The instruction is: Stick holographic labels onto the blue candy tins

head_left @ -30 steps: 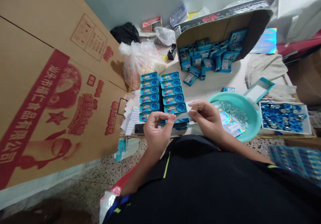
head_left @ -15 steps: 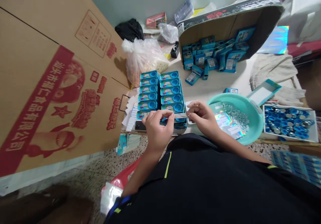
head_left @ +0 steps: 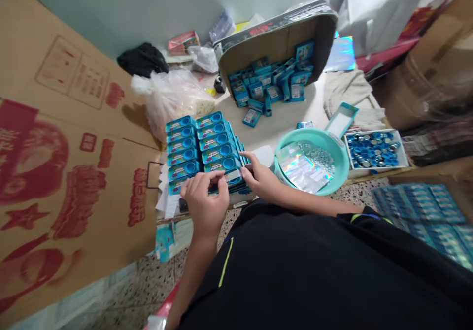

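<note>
Head view: left hand (head_left: pixel 207 201) and right hand (head_left: pixel 259 176), each grip pinched, share one pale strip (head_left: pixel 233 175) near two box columns (head_left: pixel 218 152).

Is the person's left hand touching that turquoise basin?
Apart. The head view shows the left hand over by the blue packs, with the right hand between it and the turquoise basin.

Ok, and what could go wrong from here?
1. The left hand and right hand hold a pale strip at the near end of the blue packs; a slip might knock the columns askew.
2. The right forearm runs close beside the basin; a nudge could spill the pellets inside.
</note>
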